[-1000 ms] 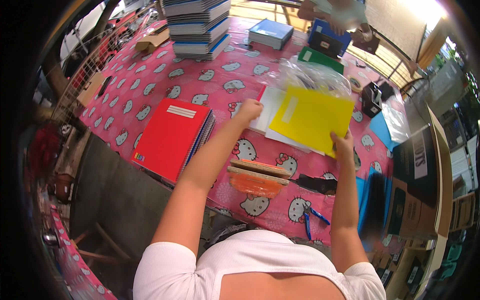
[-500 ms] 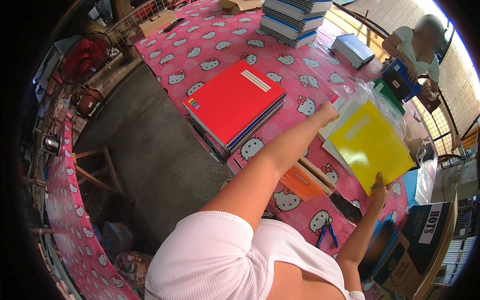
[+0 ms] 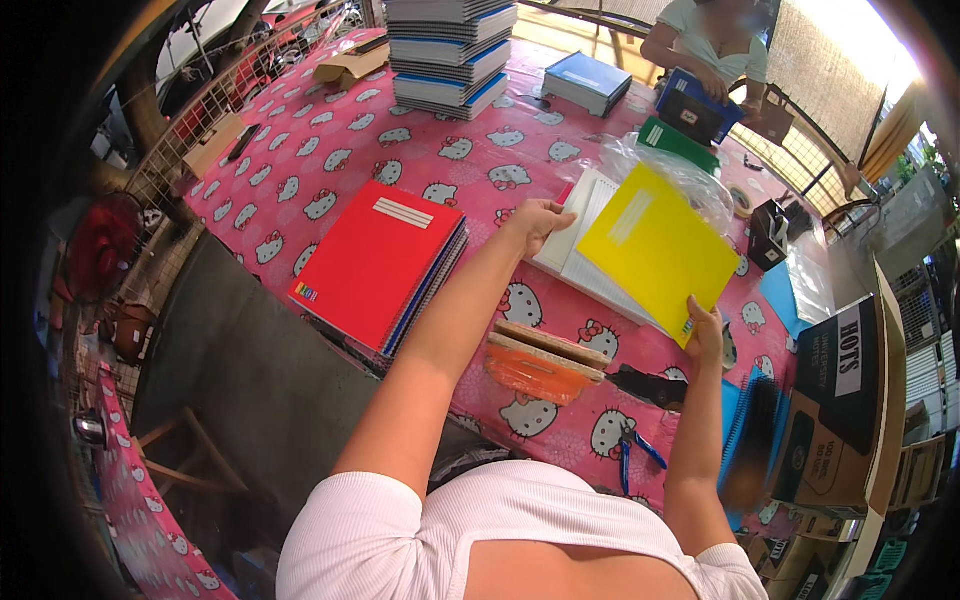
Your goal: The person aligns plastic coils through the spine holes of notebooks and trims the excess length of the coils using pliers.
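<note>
My right hand point(image 3: 703, 325) pinches the lower corner of a glossy yellow notebook cover point(image 3: 660, 250), which lies tilted over a stack of white ruled paper point(image 3: 588, 235). At the left edge of that paper is my left hand point(image 3: 543, 222), fingers curled and thumb over the edge; its fingertips are partly hidden. Left of my left forearm sits a pile of spiral notebooks with a red cover point(image 3: 380, 262) on top. An orange-faced wooden block point(image 3: 540, 375) stands between my forearms, with blue-handled pliers point(image 3: 640, 455) close to my right forearm.
Tall stacks of spiral notebooks point(image 3: 450, 60) and a blue-topped pile point(image 3: 588, 80) stand at the back. A co-worker point(image 3: 710, 50) holds a blue item across the table. Clear plastic point(image 3: 690, 190) lies behind the yellow cover. A cardboard box point(image 3: 840, 400) stands at the right.
The view has swung to the right, so the table's things sit further left. My left hand now shows thumb and curled fingers at the paper's edge; my right hand keeps the yellow cover.
</note>
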Action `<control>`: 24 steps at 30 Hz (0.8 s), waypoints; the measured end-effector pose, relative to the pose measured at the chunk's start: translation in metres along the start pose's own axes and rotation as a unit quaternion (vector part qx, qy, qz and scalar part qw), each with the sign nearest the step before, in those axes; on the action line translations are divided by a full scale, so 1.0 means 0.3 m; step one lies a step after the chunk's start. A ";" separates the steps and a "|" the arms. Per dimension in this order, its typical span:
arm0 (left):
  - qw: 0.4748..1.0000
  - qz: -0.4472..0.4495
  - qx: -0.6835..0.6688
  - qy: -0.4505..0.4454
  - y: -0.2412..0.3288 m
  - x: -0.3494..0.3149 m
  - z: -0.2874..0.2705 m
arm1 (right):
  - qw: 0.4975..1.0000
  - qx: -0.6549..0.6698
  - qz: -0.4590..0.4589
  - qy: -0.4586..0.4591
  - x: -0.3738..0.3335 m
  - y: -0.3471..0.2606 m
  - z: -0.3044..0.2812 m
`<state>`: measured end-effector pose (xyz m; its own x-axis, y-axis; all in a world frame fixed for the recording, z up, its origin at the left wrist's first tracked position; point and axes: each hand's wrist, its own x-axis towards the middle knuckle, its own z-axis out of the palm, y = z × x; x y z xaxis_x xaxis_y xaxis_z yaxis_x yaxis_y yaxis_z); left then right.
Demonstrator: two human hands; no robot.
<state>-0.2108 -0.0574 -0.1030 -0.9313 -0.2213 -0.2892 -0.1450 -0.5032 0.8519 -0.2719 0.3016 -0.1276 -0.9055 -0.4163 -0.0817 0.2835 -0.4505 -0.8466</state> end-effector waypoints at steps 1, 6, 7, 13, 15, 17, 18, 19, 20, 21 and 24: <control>1.000 -0.002 -0.001 0.016 -0.005 0.004 0.017 | 1.000 0.002 -0.006 0.004 0.002 0.003 -0.010; 0.997 -0.019 -0.006 0.071 -0.057 0.034 0.026 | 0.986 -0.132 0.036 0.092 0.000 0.028 -0.032; 0.994 -0.016 -0.030 0.107 -0.078 0.047 -0.006 | 0.987 -0.130 0.036 0.090 0.002 0.033 -0.021; 0.831 0.096 0.511 0.196 -0.092 0.051 -0.065 | 0.942 -0.286 -0.102 0.142 -0.050 -0.022 -0.014; 0.662 0.329 0.567 0.362 -0.076 0.009 0.037 | 0.911 -0.323 -0.241 0.088 -0.115 -0.113 0.054; 0.773 0.352 0.459 0.260 -0.007 -0.028 0.069 | 0.909 -0.348 -0.211 0.091 -0.166 -0.220 0.173; 0.821 0.360 0.396 0.199 0.029 -0.044 0.084 | 0.903 -0.376 -0.182 0.095 -0.171 -0.251 0.204; 0.863 0.358 0.327 0.139 0.063 -0.057 0.101 | 0.900 -0.381 -0.181 0.106 -0.160 -0.261 0.211; 0.921 0.301 0.246 0.011 0.111 -0.076 0.102 | 0.895 -0.386 -0.211 0.074 -0.143 -0.275 0.213; 0.951 0.237 0.161 -0.113 0.149 -0.093 0.108 | 0.889 -0.387 -0.241 0.036 -0.121 -0.276 0.224; 0.936 0.321 0.122 -0.079 0.184 -0.138 0.143 | 0.889 -0.317 -0.325 0.051 -0.065 -0.210 0.285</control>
<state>-0.1945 -0.0402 -0.0252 -0.8872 -0.2772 0.3689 0.4084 -0.0994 0.9074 -0.2451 0.2705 -0.0279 -0.8459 -0.1419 0.5141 -0.5168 -0.0197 -0.8559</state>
